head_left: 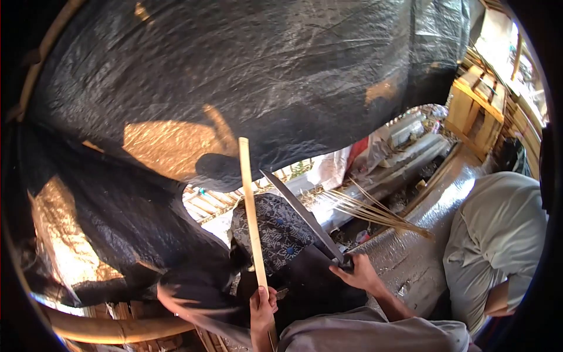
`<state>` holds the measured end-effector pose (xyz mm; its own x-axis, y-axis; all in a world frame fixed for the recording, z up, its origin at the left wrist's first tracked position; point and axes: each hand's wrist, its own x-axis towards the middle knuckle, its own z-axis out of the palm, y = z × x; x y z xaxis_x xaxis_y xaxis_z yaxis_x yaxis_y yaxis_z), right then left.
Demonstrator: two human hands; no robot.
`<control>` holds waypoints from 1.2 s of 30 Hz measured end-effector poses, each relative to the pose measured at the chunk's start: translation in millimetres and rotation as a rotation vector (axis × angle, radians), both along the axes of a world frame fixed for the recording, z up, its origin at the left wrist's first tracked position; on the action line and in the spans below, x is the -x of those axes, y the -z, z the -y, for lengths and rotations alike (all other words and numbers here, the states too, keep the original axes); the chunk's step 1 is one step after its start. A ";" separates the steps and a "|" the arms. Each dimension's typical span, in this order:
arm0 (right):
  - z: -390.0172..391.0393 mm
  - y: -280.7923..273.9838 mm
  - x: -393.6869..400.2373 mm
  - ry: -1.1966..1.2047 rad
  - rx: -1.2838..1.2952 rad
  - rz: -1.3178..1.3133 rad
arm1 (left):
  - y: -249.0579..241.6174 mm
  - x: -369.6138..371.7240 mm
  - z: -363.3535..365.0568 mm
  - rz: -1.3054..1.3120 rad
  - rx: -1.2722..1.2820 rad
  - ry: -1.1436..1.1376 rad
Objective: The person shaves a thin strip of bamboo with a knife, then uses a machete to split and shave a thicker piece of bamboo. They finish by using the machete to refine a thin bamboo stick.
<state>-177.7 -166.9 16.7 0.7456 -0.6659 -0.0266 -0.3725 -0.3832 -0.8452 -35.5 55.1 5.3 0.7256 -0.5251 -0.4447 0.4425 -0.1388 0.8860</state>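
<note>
My left hand [263,304] is wrapped round the lower part of a long, pale bamboo strip [251,217], which stands nearly upright in front of me. To its right, my right hand [359,272] grips the dark handle of a long knife [305,215]. The blade points up and to the left, its tip near the strip but apart from it. Behind both lies a dark patterned cloth [275,229] over my lap.
A black tarp [234,76] hangs across the front. Thin split strips [381,212] lie at the right, near a wooden crate [476,108]. Another person [495,240] in pale clothes sits at the far right. A bamboo pole [117,330] runs along the lower left.
</note>
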 end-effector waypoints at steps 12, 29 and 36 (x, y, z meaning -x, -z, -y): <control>-30.2 4.1 26.4 0.048 -0.043 0.012 | 8.0 16.9 -5.2 0.116 0.012 -0.056; -35.1 4.5 25.6 -0.033 -0.021 -0.053 | 22.1 14.5 -2.8 0.106 0.020 -0.094; -15.1 -3.9 2.5 -0.120 -0.025 -0.060 | -1.5 14.0 26.0 -0.187 0.309 0.066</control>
<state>-180.1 -151.9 20.6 0.8165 -0.5704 -0.0892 -0.3753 -0.4069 -0.8328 -49.4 29.1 6.7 0.6072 -0.6981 -0.3794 0.5998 0.0896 0.7951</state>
